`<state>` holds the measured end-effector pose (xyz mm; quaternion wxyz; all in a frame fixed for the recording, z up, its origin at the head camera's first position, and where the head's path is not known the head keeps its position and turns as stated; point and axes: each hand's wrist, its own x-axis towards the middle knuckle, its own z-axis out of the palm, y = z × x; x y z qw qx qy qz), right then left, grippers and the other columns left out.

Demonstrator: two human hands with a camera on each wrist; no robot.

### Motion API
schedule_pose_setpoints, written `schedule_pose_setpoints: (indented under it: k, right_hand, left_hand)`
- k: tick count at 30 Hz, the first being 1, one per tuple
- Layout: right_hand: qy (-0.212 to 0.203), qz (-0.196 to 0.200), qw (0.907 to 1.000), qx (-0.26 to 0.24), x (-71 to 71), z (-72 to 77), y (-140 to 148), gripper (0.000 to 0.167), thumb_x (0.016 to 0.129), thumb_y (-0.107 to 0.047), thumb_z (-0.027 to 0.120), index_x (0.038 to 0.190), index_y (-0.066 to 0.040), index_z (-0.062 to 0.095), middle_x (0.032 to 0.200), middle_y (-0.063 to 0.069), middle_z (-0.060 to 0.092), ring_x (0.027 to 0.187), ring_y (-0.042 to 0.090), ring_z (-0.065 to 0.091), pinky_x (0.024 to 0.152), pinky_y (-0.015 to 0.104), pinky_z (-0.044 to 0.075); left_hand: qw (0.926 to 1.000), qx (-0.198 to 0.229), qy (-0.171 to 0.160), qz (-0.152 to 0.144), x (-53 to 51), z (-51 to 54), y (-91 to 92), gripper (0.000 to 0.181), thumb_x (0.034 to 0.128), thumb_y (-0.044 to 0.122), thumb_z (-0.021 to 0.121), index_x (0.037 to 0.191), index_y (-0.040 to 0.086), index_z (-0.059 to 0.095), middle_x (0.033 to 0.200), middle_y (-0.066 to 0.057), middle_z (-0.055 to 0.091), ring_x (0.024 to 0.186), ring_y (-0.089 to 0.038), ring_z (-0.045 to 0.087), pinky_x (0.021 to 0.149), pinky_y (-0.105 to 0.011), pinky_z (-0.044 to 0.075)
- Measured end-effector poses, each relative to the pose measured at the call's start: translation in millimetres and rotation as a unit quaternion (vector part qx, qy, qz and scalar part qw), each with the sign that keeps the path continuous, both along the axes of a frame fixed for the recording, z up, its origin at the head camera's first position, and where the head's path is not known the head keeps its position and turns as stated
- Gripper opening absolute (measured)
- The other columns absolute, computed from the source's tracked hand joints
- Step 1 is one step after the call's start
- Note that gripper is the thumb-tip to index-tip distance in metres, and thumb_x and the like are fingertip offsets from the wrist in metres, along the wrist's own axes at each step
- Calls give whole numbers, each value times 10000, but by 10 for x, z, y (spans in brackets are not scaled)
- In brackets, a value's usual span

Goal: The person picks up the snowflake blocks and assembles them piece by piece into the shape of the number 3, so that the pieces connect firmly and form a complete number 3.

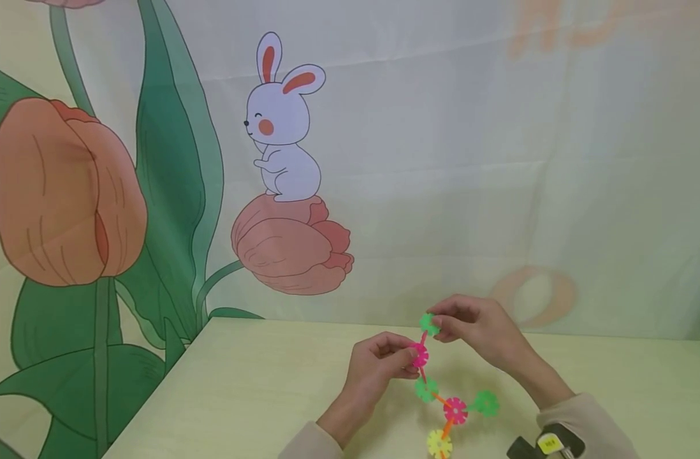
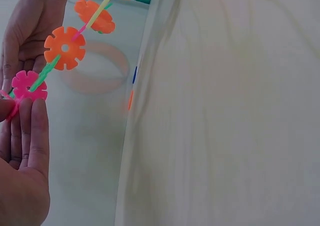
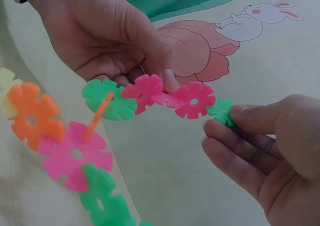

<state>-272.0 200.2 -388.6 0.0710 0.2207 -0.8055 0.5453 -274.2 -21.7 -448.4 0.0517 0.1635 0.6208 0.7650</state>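
Both hands hold a chain of notched plastic snowflake discs up over the table. With thumb and fingers my left hand (image 1: 373, 366) pinches a pink disc (image 1: 422, 355) near the chain's upper end. My right hand (image 1: 488, 335) pinches the green end disc (image 1: 427, 323), which joins a pink one (image 3: 195, 101) in the right wrist view. Below the left hand hang a green disc (image 1: 426, 389), a pink disc (image 1: 456, 411) with a green branch (image 1: 488, 403), and a yellow disc (image 1: 439, 444). Orange discs (image 2: 65, 48) show in the left wrist view.
A pale table (image 1: 241, 395) lies beneath the hands. Behind it hangs a cloth backdrop (image 1: 419, 159) printed with tulips and a rabbit (image 1: 292, 153). A dark device with a yellow label (image 1: 549, 444) is strapped at the right wrist.
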Motion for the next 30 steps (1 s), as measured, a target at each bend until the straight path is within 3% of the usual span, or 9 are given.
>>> schedule_pose_setpoints:
  k: [8,17,30]
  right_hand:
    - [-24,176,9998,-104,1,-2,20,194,1019,-120,734,1152,21,744,1013,113,771,850,237,782,842,329,644]
    - [-225,145,9996,18,-39,-37,17,184,1014,-162,748,1135,-23,753,1013,91,774,866,261,786,874,306,629]
    - [-262,389,9989,-70,-29,-24,33,204,1025,-132,728,1149,30,739,1012,129,759,855,244,779,853,318,637]
  left_hand:
    - [9999,-84,16,117,6,15,10,143,940,60,776,1027,-51,759,899,-114,772,705,-162,738,788,-370,661]
    - [9998,-86,-38,191,3,11,20,133,931,49,779,1013,-54,762,898,-122,773,688,-161,742,774,-370,663]
    - [9999,-73,-80,93,-6,8,17,132,937,39,761,1021,-63,753,900,-123,766,710,-167,747,771,-382,665]
